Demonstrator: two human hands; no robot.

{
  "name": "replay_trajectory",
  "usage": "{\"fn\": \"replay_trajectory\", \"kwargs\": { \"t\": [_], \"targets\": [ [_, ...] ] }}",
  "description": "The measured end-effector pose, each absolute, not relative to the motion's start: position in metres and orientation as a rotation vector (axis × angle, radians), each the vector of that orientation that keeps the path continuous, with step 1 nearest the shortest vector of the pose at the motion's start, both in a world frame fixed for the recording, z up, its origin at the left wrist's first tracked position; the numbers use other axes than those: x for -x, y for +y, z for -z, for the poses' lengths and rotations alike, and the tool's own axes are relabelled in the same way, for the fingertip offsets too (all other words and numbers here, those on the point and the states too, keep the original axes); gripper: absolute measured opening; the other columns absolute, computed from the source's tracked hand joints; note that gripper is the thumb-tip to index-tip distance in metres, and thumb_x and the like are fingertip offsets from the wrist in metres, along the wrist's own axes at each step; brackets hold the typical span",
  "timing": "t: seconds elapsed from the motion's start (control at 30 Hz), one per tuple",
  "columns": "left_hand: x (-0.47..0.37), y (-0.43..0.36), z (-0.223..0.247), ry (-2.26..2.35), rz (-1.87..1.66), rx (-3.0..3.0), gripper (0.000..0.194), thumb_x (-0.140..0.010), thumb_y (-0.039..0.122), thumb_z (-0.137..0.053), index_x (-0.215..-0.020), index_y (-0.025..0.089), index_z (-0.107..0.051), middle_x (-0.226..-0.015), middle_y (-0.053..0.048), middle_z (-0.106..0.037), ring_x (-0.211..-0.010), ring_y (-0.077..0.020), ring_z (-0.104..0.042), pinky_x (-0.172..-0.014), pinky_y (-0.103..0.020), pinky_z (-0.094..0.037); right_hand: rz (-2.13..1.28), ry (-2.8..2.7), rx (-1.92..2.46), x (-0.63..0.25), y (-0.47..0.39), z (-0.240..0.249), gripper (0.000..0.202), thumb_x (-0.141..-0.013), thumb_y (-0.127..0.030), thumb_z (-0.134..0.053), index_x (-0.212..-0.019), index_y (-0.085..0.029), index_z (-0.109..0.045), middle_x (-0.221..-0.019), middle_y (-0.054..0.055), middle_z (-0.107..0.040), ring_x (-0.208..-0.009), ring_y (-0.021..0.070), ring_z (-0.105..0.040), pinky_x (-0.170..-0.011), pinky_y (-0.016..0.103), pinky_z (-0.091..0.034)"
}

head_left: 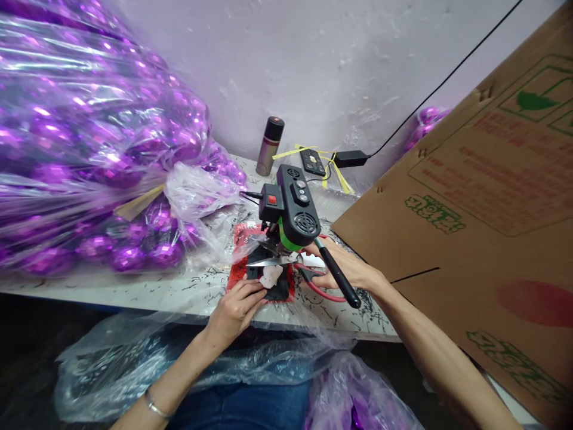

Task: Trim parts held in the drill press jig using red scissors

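Observation:
My right hand (333, 263) is closed round the scissors (308, 276), which have red and black handles. Their open-looking blades point left, over a small white crumpled piece (271, 276). My left hand (237, 303) has its fingertips pressed on that white piece, holding it at the front of the black base. A black and green hand-press machine (298, 206) with a red switch and a long black lever (340, 278) stands just above both hands. Under its black base lies a red sheet (239, 263). The machine hides part of the right fingers.
Clear bags of shiny purple balls (98, 149) fill the left side. Behind the machine stand a spray can (270, 146), a phone (312, 161), yellow strips (342, 179) and a black adapter (350, 158). A large cardboard box (470, 209) closes off the right. Black scraps litter the table (188, 292).

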State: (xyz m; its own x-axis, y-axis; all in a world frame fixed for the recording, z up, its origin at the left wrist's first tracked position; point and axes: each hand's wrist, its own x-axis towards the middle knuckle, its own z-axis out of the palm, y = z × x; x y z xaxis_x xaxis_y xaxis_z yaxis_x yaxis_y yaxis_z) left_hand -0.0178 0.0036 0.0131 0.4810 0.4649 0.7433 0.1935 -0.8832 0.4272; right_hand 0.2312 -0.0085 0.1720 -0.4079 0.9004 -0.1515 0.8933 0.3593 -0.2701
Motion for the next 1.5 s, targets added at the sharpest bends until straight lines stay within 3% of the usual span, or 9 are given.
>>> {"fn": "replay_trajectory", "kwargs": {
  "t": [0.3,0.57,0.73,1.0,1.17,1.33,1.5],
  "targets": [
    [0.018,0.004,-0.01,0.562,-1.372,-2.439,0.017,-0.091,0.016,-0.058,-0.105,0.018,-0.068,-0.098,-0.007,-0.073,-0.095,-0.0187,-0.068,-0.088,-0.035,-0.058,-0.328,-2.382,1.811,-0.232,-0.039,-0.153,0.047,-0.079,-0.031,-0.059,-0.124,-0.019,-0.059,-0.102,0.011,-0.064,-0.088,0.0269,-0.06,-0.077,0.037,-0.047],
    [0.017,0.003,-0.01,0.567,-1.373,-2.422,0.018,-0.091,0.016,-0.059,-0.106,0.018,-0.068,-0.097,-0.007,-0.072,-0.092,-0.0181,-0.068,-0.087,-0.034,-0.058,-0.239,-2.536,1.736,-0.227,-0.023,-0.148,0.065,-0.072,-0.032,-0.064,-0.134,-0.019,-0.051,-0.116,0.013,-0.058,-0.097,0.0292,-0.054,-0.088,0.045,-0.042],
    [0.016,0.003,-0.01,0.575,-1.356,-2.434,0.017,-0.09,0.015,-0.059,-0.105,0.017,-0.068,-0.096,-0.007,-0.072,-0.093,-0.0185,-0.068,-0.087,-0.034,-0.058,-0.235,-2.539,1.721,-0.225,-0.02,-0.149,0.071,-0.077,-0.036,-0.063,-0.143,-0.023,-0.041,-0.115,0.012,-0.056,-0.101,0.0305,-0.052,-0.092,0.047,-0.039],
    [0.017,0.003,-0.008,0.575,-1.364,-2.428,0.019,-0.091,0.016,-0.058,-0.107,0.019,-0.068,-0.099,-0.007,-0.073,-0.095,-0.0189,-0.068,-0.091,-0.037,-0.057,-0.249,-2.506,1.779,-0.233,-0.029,-0.153,0.058,-0.077,-0.04,-0.061,-0.132,-0.023,-0.051,-0.113,0.011,-0.056,-0.101,0.0301,-0.051,-0.092,0.047,-0.039],
    [0.017,0.003,-0.008,0.575,-1.377,-2.411,0.019,-0.091,0.016,-0.058,-0.108,0.018,-0.067,-0.098,-0.006,-0.072,-0.095,-0.0181,-0.068,-0.092,-0.036,-0.057,-0.284,-2.506,1.76,-0.233,-0.024,-0.156,0.066,-0.075,-0.036,-0.062,-0.137,-0.023,-0.045,-0.116,0.011,-0.055,-0.102,0.029,-0.05,-0.093,0.046,-0.037],
    [0.016,0.002,-0.008,0.571,-1.375,-2.418,0.017,-0.091,0.016,-0.059,-0.106,0.018,-0.067,-0.098,-0.006,-0.072,-0.095,-0.0178,-0.068,-0.092,-0.036,-0.057,-0.32,-2.502,1.746,-0.234,-0.022,-0.156,0.064,-0.075,-0.038,-0.063,-0.134,-0.02,-0.048,-0.121,0.014,-0.054,-0.107,0.0307,-0.049,-0.096,0.048,-0.036],
    [0.017,0.003,-0.007,0.569,-1.379,-2.412,0.019,-0.091,0.015,-0.058,-0.107,0.019,-0.068,-0.098,-0.006,-0.073,-0.096,-0.0185,-0.068,-0.092,-0.036,-0.056,-0.326,-2.466,1.758,-0.237,-0.023,-0.147,0.071,-0.07,-0.027,-0.063,-0.139,-0.02,-0.045,-0.118,0.012,-0.057,-0.108,0.0304,-0.053,-0.095,0.046,-0.041]
  ]
}}
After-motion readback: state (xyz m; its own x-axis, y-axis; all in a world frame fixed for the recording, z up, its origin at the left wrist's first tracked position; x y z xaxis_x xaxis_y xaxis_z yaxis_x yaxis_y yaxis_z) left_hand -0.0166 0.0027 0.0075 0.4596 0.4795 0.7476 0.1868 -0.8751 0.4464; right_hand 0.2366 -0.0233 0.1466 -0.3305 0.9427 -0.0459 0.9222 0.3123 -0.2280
